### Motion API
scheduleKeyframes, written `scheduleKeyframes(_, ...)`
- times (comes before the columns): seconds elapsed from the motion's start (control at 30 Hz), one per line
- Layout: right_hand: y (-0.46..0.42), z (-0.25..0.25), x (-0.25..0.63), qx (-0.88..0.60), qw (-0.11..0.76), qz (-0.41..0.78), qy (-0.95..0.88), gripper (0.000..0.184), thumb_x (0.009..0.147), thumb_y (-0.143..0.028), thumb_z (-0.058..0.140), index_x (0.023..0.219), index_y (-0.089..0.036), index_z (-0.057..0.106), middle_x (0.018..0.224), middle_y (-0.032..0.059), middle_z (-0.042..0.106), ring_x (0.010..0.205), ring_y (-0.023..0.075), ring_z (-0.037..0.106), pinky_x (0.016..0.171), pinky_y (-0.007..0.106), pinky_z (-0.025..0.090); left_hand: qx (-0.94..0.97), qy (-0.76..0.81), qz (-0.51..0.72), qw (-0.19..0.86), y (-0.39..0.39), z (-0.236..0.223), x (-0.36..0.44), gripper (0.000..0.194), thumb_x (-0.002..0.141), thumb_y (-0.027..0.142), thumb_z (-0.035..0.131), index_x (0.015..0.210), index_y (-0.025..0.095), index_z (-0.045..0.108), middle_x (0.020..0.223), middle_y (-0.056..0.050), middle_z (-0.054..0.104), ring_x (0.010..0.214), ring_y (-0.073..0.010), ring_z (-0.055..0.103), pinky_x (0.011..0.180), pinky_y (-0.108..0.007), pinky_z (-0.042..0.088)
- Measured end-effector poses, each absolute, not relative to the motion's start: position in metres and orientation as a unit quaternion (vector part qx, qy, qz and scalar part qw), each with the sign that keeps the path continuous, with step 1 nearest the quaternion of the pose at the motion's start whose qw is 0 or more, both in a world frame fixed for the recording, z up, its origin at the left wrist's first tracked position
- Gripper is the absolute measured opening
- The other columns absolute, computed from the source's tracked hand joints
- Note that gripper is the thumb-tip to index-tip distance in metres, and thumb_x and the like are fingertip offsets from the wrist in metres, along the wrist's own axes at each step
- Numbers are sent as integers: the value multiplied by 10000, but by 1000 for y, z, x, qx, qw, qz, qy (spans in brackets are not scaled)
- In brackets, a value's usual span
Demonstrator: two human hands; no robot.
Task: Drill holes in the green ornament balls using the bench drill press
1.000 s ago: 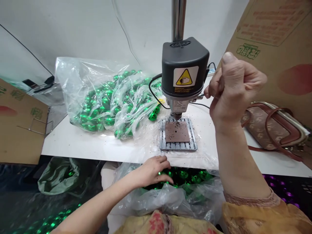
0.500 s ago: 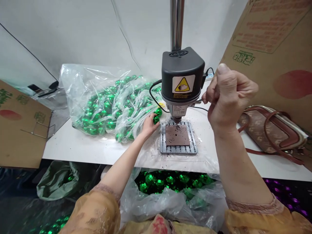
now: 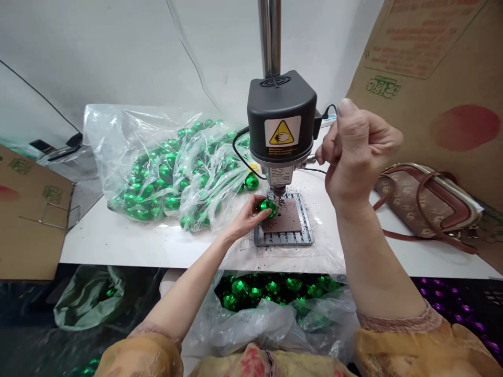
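Between the thumb and fingers of my left hand (image 3: 248,217) is a shiny green faceted ball ornament (image 3: 268,208). It is over the left part of a brown square pad (image 3: 288,217), below the chuck of a small black drill press (image 3: 282,118). The pad lies on the slotted metal base (image 3: 302,241), with dark shavings scattered about. My right hand (image 3: 359,149) is closed at the drill press's right side, its fingers around a lever mostly hidden by them. Another green ball (image 3: 251,181) rests just behind my left hand.
A clear plastic bag (image 3: 113,152) full of green balls lies on the white table (image 3: 129,246). Below the table edge, an open bag (image 3: 271,324) holds more. A patterned handbag (image 3: 428,204) and a cardboard box (image 3: 424,120) stand right; another carton (image 3: 31,220) is left.
My left hand went from the open bag below the table to the loose balls beside the plastic bag, took one, and brought it right over the pad. My right hand stays at the lever.
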State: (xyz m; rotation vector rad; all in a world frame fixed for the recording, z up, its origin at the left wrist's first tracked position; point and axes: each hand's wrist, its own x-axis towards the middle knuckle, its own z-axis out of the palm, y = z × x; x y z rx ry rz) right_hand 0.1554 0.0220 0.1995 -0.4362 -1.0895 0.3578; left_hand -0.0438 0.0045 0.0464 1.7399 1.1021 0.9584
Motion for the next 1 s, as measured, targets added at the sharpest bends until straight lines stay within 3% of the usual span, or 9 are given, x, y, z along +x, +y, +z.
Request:
scheduleKeyframes(0.2,21,198,156,-215,805,156,-530,530,911,-464,575,529,-197,324,441,-68,298,363,17,282,376,235,243,734,446,340,383,11,45,-37,462,880,431,676,1275,216,570,1188,-80,655,999,-208,627,867,-344,521)
scheduleKeyframes(0.47,21,196,157,-234,799,146,-534,538,929,-472,550,536,-199,305,461,-57,287,386,28,283,396,240,250,721,479,343,366,14,36,-26,474,828,445,728,1198,189,579,1013,-43,677,837,-174,602,768,-313,508)
scheduleKeyframes(0.6,22,196,157,-240,801,149,-527,545,916,-474,575,525,-200,313,454,-54,293,389,31,282,382,249,244,705,506,373,328,11,31,-15,486,821,464,734,1201,188,607,974,-42,696,783,-172,601,702,-305,496)
scheduleKeyframes(0.8,21,196,157,-218,802,143,-538,513,940,-385,563,534,-195,313,445,-64,310,373,11,288,372,224,254,657,516,443,326,4,19,-4,529,764,397,803,1212,199,604,1089,-79,705,976,-228,657,853,-362,513)
scheduleKeyframes(1.0,17,198,157,-187,809,176,-528,486,940,-275,565,516,-177,349,451,-65,313,372,8,321,378,203,248,531,561,510,378,-1,21,-14,547,688,464,844,1084,183,591,902,-38,681,837,-182,644,763,-307,494)
